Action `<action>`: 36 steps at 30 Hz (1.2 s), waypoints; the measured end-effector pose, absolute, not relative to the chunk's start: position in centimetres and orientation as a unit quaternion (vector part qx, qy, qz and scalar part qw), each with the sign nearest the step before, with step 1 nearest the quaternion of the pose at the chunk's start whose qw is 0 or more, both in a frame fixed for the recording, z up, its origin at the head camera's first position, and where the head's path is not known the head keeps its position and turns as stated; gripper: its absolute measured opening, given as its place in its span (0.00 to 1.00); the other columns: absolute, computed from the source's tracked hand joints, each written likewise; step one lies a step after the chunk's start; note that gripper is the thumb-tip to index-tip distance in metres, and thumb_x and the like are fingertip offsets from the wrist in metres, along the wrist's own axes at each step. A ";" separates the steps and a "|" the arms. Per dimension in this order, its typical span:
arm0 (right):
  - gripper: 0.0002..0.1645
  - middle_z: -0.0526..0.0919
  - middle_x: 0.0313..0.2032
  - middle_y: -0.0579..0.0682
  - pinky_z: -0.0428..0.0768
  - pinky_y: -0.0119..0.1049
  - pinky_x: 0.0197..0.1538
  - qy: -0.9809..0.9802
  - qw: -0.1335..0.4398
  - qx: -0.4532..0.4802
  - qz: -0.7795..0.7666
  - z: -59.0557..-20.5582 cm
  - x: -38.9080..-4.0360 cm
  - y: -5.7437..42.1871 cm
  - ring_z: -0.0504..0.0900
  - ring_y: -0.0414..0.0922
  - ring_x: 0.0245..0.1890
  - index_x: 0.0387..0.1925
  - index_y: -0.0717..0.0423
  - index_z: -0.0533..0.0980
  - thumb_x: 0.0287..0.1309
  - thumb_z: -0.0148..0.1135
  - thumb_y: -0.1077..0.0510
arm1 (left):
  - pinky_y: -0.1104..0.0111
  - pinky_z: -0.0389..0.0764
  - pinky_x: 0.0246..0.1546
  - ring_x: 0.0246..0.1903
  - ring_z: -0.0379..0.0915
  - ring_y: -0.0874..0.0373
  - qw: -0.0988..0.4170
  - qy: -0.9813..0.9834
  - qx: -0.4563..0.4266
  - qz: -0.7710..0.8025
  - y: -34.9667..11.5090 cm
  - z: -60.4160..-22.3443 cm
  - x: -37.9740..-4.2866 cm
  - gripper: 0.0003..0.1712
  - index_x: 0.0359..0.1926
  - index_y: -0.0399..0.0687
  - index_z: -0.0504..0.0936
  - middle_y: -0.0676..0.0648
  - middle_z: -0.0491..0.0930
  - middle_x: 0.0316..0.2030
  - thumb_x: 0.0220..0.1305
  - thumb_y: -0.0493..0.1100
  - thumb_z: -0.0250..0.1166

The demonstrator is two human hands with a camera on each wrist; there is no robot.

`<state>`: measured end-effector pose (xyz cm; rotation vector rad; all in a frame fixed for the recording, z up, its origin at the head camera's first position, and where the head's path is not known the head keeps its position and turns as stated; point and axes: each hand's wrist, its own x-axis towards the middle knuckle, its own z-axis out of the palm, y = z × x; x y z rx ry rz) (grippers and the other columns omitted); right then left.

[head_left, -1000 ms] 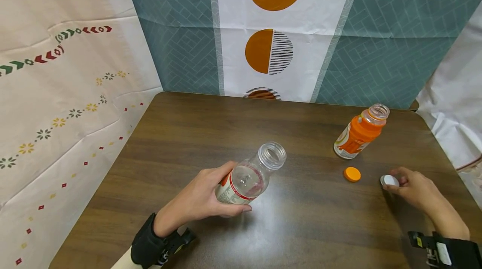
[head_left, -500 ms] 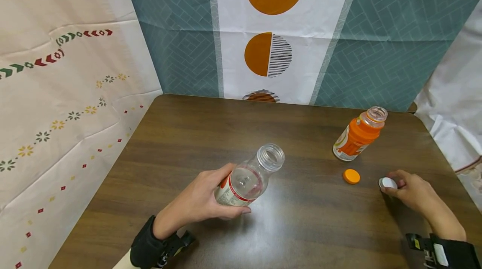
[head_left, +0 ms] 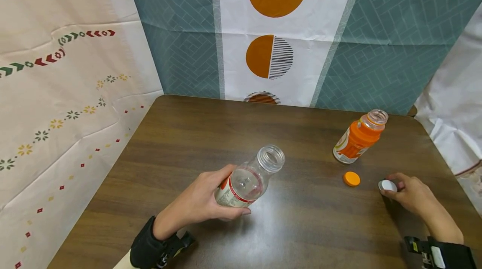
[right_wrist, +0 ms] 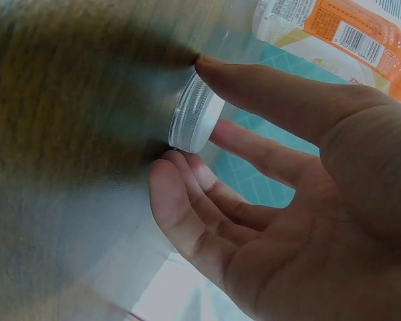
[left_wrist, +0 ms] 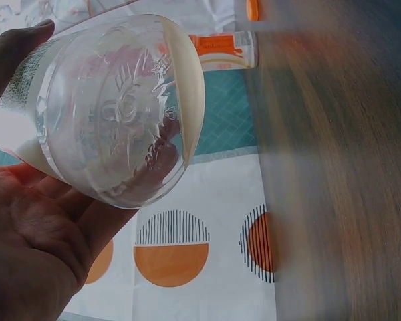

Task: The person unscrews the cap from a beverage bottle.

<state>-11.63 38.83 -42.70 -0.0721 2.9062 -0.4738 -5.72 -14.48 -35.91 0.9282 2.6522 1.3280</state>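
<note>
My left hand (head_left: 201,195) grips a clear bottle (head_left: 250,182) with a red and white label, thumb on its near side and fingers round the far side. The bottle leans to the right and its threaded mouth is uncapped. Its round base (left_wrist: 123,110) faces the camera in the left wrist view, above the table's surface. Over at the right, my right hand (head_left: 416,195) has a white bottle cap (head_left: 388,185) between thumb and fingers, low at the tabletop. Ridges show along the cap's side (right_wrist: 192,110) in the right wrist view.
An orange-labelled bottle (head_left: 361,135), mouth uncapped, stands toward the back right of the wooden table (head_left: 188,135). In front of it lies an orange cap (head_left: 352,179), left of my right hand. A patterned cloth (head_left: 180,43) hangs behind the table's back edge.
The view has tilted up slightly, so things sit a little lower in the picture. Both hands keep their holds, on the clear bottle and the white cap, with hardly any movement.
</note>
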 end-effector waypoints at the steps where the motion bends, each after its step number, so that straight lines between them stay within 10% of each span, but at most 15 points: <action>1: 0.30 0.82 0.32 0.64 0.70 0.37 0.29 0.982 0.097 -0.025 -0.160 -42.8 -11.6 38.9 0.77 0.49 0.29 0.47 0.73 0.73 0.54 0.72 0.52 | 0.73 0.81 0.34 0.33 0.77 0.70 0.019 0.853 0.298 0.428 -14.5 -35.9 -5.7 0.33 0.55 0.68 0.73 0.66 0.80 0.38 0.49 0.61 0.76; 18: 0.38 0.76 0.42 0.78 0.71 0.62 0.41 0.990 0.057 0.012 -0.132 -39.5 -9.2 38.0 0.72 0.70 0.44 0.54 0.76 0.66 0.64 0.62 0.44 | 0.73 0.82 0.34 0.34 0.77 0.70 0.022 0.852 0.295 0.431 -14.5 -35.8 -5.4 0.32 0.54 0.68 0.73 0.66 0.80 0.38 0.49 0.61 0.77; 36: 0.27 0.82 0.41 0.63 0.71 0.28 0.29 0.975 -0.092 -0.099 -0.179 -33.3 -6.3 30.8 0.80 0.41 0.32 0.53 0.59 0.76 0.56 0.72 0.50 | 0.73 0.82 0.36 0.35 0.77 0.70 0.022 0.854 0.298 0.427 -14.3 -35.5 -5.4 0.34 0.55 0.67 0.73 0.65 0.81 0.39 0.49 0.62 0.76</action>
